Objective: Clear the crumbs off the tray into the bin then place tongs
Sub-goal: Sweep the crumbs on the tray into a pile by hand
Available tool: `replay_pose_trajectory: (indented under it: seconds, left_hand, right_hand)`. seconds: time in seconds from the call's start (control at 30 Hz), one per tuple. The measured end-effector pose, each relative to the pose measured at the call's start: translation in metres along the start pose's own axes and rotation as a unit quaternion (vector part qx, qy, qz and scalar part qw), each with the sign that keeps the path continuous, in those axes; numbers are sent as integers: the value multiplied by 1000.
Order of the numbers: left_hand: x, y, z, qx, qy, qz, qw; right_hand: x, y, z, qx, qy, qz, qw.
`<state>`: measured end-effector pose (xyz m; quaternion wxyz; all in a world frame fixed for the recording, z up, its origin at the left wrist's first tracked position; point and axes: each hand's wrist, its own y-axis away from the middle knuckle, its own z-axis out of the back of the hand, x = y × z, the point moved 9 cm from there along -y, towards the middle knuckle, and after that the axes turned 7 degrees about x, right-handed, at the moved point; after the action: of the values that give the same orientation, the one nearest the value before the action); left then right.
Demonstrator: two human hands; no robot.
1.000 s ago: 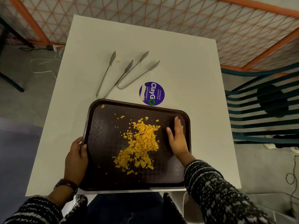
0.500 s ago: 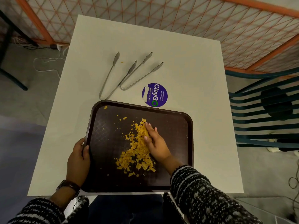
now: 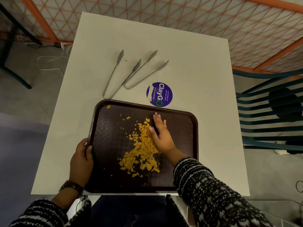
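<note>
Head view: right hand has come in from the right side of the tray and now lies flat at the far end of the crumbs, fingers straight, holding nothing. Left hand still grips the tray's left rim. The pile sits mid-tray, a bit tighter (strays remain far-left). Looks like gathering is still underway and nothing is dumped. Tongs lie untouched on the table; no bin in view.

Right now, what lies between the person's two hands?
In the head view, a heap of orange crumbs lies against the right hand. Bare tray stretches from the heap to the left hand, which grips the rim.
</note>
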<state>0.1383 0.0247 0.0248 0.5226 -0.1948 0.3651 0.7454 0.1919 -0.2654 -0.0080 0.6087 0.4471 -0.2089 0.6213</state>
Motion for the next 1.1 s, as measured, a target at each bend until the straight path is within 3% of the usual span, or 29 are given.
replay_pose_trajectory:
  seconds: [0.2, 0.3, 0.4, 0.5, 0.73, 1.1]
  left_hand:
    - [1, 1, -1, -1, 6, -1, 1000]
    - [-1, 1, -2, -1, 9, -3, 1000]
    - [0, 1, -1, -3, 18, 0, 1000]
    - [0, 1, 0, -8, 16, -9, 1000]
    - [-2, 6, -2, -13, 9, -20, 1000]
    - [1, 14, -4, -12, 12, -9, 1000]
  right_hand:
    - [26, 3, -23, 87, -15, 46, 995]
    - [12, 17, 9, -9, -30, 28, 999]
    - [-31, 48, 48, -141, -5, -45, 989]
    - [-71, 82, 64, -192, 9, -127, 973]
    - [-76, 92, 33, -171, 20, -168, 971]
    - [7, 72, -25, -9, -46, -58, 997]
